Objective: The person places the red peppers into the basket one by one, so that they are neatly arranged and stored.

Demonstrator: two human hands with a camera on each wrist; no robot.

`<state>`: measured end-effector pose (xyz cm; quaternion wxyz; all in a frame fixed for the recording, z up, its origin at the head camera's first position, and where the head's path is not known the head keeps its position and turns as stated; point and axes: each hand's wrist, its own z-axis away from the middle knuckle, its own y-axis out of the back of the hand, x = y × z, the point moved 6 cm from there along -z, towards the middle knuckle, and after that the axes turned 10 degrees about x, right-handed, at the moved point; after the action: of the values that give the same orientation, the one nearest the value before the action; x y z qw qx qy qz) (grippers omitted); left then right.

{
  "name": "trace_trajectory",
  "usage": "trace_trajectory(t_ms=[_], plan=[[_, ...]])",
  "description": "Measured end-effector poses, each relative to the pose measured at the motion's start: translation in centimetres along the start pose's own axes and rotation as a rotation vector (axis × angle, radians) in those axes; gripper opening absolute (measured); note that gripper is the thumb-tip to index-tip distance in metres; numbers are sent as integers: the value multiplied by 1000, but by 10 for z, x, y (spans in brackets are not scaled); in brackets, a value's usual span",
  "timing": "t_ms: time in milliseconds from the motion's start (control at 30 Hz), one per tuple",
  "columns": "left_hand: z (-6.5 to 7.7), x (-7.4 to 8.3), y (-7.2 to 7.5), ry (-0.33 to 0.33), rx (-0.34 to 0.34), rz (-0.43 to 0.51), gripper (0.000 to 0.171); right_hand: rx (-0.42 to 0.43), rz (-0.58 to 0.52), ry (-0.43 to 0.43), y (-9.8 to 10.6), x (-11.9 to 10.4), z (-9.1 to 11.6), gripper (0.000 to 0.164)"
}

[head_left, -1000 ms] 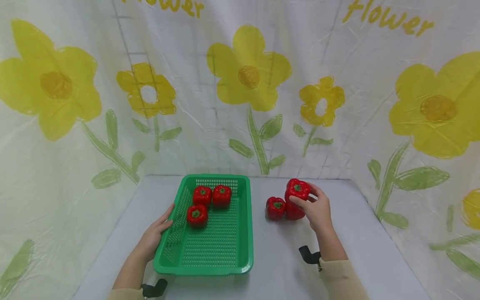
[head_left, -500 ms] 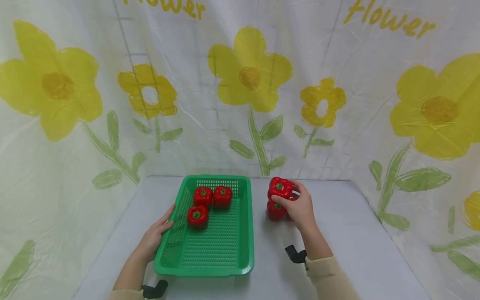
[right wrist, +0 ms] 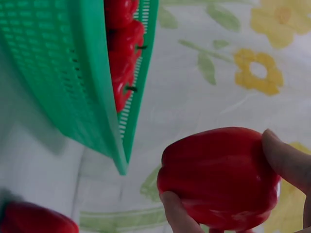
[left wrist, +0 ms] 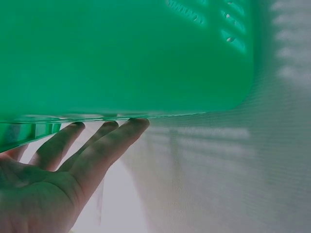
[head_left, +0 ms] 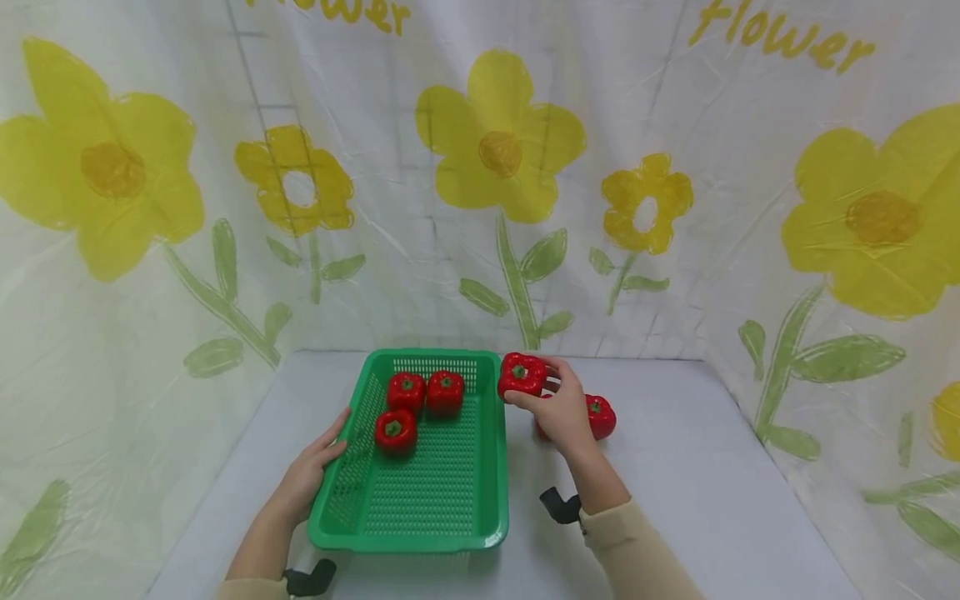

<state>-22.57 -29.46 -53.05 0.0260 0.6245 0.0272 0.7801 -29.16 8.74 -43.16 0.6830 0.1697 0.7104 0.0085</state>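
My right hand (head_left: 564,412) grips a red bell pepper (head_left: 522,375) between thumb and fingers, beside the right rim of a green plastic basket (head_left: 427,504). The right wrist view shows this bell pepper (right wrist: 218,177) held on its side, apart from the basket (right wrist: 90,82). With fairly straight fingers, my left hand (head_left: 302,477) touches the basket's left side; in the left wrist view its fingertips (left wrist: 138,124) meet the green wall (left wrist: 121,58). Three red bell peppers (head_left: 395,433) stand inside the basket, toward its far left.
Right of the basket, one red bell pepper (head_left: 600,417) stands on the white table (head_left: 697,458). Another pepper (head_left: 542,430) there is mostly hidden behind my right hand. A white curtain (head_left: 405,283) with painted yellow flowers encloses the back and sides.
My right hand has carried the held bell pepper leftward, from above the peppers on the table to the basket's right rim. My left hand and the basket have stayed in place.
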Motion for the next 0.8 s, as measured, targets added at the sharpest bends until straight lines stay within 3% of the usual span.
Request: trace_trajectory(t_ms=[467, 800], plan=[[-2, -2, -1, 1, 8, -4, 55, -34, -37, 26, -34, -11, 2, 79], [-1, -1, -1, 1, 1, 0, 55, -55, -38, -8, -65, -16, 2, 82]])
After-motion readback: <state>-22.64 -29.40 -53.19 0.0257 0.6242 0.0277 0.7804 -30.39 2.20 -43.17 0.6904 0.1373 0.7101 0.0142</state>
